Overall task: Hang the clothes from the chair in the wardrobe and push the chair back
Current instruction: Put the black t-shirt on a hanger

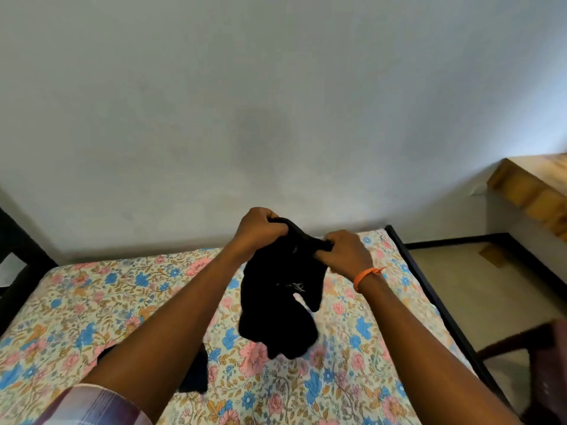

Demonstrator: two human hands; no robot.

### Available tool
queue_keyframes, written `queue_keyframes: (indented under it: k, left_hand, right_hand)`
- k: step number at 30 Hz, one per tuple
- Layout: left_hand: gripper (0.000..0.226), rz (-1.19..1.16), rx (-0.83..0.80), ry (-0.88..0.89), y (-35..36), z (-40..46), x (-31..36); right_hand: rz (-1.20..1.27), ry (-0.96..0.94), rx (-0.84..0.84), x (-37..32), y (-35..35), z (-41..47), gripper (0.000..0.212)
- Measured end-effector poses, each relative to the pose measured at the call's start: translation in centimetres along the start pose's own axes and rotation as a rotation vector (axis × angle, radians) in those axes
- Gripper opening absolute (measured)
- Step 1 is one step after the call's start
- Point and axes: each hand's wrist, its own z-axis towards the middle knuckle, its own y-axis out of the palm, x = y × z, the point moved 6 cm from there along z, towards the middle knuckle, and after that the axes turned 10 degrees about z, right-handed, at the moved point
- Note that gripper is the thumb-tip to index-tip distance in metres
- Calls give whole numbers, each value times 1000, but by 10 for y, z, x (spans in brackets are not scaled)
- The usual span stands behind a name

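A black garment (280, 305) hangs bunched above the bed, held up by both hands at its top edge. My left hand (257, 230) grips the upper left part, fingers curled over the fabric. My right hand (345, 251) grips the top right part; an orange band circles that wrist. A second dark piece of cloth (196, 374) lies on the bed under my left forearm, partly hidden. At the lower right edge, part of a dark chair (534, 363) shows. No wardrobe is in sight.
The bed with a floral sheet (92, 302) fills the lower view, framed by a dark bedstead (429, 289). A pale wall stands behind it. A wooden shelf (530, 185) juts from the right wall above beige floor (478, 280).
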Motion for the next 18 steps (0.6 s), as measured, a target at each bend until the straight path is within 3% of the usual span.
queue_keyframes:
  k: [3, 6, 9, 12, 18]
  left_hand:
    - [18, 99, -106, 20, 29, 9, -4]
    - [3, 251, -123, 86, 74, 15, -12]
    - [8, 362, -119, 102, 129, 22, -26]
    - [24, 365, -133, 20, 181, 31, -46]
    - [27, 423, -144, -59, 301, 68, -54]
  right_hand:
    - [11, 128, -145, 32, 32, -10, 48]
    - [118, 267, -262, 77, 62, -23, 46]
    - [306, 407, -351, 135, 80, -36, 45]
    - [431, 564, -311, 208, 80, -38, 40]
    - [546, 994, -93, 403, 75, -39, 26]
